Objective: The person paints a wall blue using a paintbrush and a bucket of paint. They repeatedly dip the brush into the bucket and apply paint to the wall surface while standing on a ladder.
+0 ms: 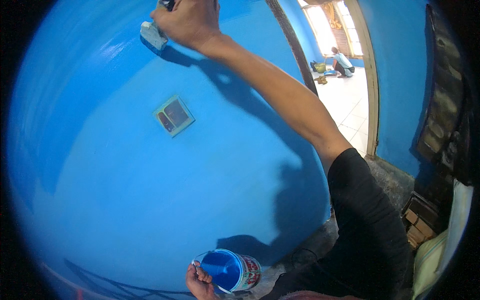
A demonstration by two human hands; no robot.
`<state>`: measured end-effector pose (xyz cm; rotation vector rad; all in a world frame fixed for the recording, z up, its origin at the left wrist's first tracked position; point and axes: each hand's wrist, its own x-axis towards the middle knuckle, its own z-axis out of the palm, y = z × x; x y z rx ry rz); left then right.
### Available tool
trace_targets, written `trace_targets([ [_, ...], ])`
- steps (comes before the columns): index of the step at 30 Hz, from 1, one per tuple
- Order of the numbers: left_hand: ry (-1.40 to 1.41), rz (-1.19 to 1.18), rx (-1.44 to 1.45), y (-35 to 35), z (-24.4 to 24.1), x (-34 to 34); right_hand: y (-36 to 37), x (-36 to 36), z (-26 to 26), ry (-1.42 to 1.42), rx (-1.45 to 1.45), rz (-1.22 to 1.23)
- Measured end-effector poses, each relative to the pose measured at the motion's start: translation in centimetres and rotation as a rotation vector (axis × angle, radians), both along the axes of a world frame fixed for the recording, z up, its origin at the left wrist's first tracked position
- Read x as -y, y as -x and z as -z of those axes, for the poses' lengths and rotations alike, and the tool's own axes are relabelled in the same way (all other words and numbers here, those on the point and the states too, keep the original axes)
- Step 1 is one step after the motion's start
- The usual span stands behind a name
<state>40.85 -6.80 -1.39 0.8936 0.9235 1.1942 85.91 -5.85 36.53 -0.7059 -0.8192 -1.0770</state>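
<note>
My right hand is raised at the top of the view, closed around the handle of a wide paintbrush. The brush's bristles are blue and its pale ferrule is smeared with paint; they are at the blue wall, though I cannot tell whether they touch it. Darker, glossy blue covers the wall's upper left, with lighter blue below. Low in the view, my left hand grips the wire handle of a paint bucket. Blue paint shows inside the tilted bucket.
A switch plate is set in the wall below the brush. Right of my arm, a doorway's wooden frame opens onto a tiled room where a person crouches beside a bucket. Boxes and a pale sack stand at lower right.
</note>
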Motion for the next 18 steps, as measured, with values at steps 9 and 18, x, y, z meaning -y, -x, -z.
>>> trace_targets([
  [9,-0.214,0.046,-0.375,-0.5,2.9,0.6,-16.8,9.0,0.6,-0.044,-0.290,0.147],
  [18,-0.333,-0.013,-0.552,-2.2,2.5,1.5,-17.9,10.2,-0.3,-0.156,-0.246,0.646],
])
